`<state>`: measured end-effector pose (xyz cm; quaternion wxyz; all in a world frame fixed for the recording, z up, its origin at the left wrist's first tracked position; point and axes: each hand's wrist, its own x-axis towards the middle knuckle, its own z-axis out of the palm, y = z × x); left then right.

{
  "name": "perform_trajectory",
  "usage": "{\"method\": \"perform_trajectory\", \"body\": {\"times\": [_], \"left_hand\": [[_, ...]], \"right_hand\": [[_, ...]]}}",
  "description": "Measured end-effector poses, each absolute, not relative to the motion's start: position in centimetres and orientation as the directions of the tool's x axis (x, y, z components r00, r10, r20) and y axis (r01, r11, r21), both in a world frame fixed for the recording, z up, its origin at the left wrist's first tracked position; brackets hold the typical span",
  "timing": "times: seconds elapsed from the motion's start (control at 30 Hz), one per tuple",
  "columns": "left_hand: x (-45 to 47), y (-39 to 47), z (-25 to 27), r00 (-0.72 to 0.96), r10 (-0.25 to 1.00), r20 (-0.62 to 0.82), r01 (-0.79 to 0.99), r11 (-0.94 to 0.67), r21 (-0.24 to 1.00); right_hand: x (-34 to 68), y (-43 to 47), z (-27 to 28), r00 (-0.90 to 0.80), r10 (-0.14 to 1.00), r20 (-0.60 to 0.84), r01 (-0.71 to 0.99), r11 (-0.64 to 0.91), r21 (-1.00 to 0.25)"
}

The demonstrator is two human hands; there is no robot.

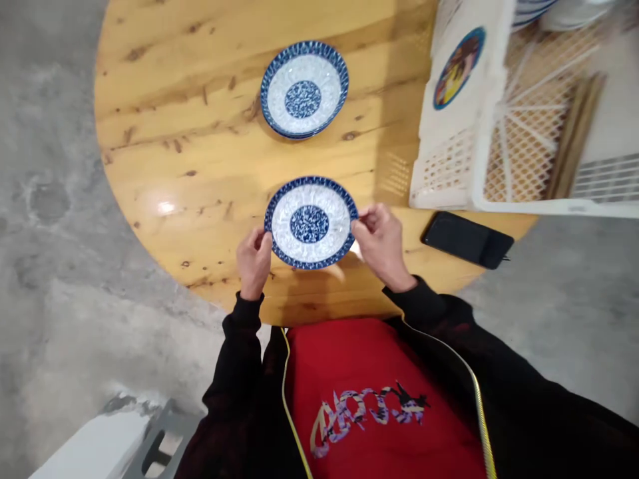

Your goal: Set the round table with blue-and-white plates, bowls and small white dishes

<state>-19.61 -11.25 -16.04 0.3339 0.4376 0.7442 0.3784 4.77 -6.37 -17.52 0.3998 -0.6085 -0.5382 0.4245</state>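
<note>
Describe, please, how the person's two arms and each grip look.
The left sleeve and right sleeve are long and black, with black cuffs at the wrists. The left grip and right grip are bare hands; no ring or watch shows.

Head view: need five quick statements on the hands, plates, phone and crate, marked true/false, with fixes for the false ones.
1. The left hand and right hand hold the nearer plate at opposite sides of its rim. True.
2. The farther plate has a blue rim and a blue patterned centre. True.
3. The phone lies inside the white crate. False: the phone lies on the wooden table, outside the white crate.
4. The nearer plate is patterned face down. False: its patterned face shows to the camera.
5. The white crate is to the right of both plates. True.
</note>
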Motion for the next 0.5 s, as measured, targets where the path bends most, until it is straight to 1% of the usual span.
{"method": "perform_trajectory", "body": {"times": [0.1,0.17,0.33,0.5], "left_hand": [[-18.7,-14.6,-17.5,-0.377,0.899,-0.223,0.404,0.377,0.834],[-18.2,-16.3,-18.4,-0.362,0.902,-0.235,0.412,0.381,0.828],[-18.1,-18.9,-19.8,-0.37,0.896,-0.246,0.425,0.399,0.812],[-19.5,-19.8,-20.4,-0.449,0.863,-0.233,0.461,0.446,0.767]], "right_hand": [[5.7,-10.2,-18.8,0.087,0.974,-0.21,0.321,-0.227,-0.92],[6.3,-12.1,-19.5,0.095,0.96,-0.262,0.327,-0.279,-0.903],[6.6,-15.0,-20.9,0.071,0.952,-0.298,0.306,-0.306,-0.902],[5.0,-16.1,-21.4,0.031,0.939,-0.341,0.267,-0.337,-0.903]]}}
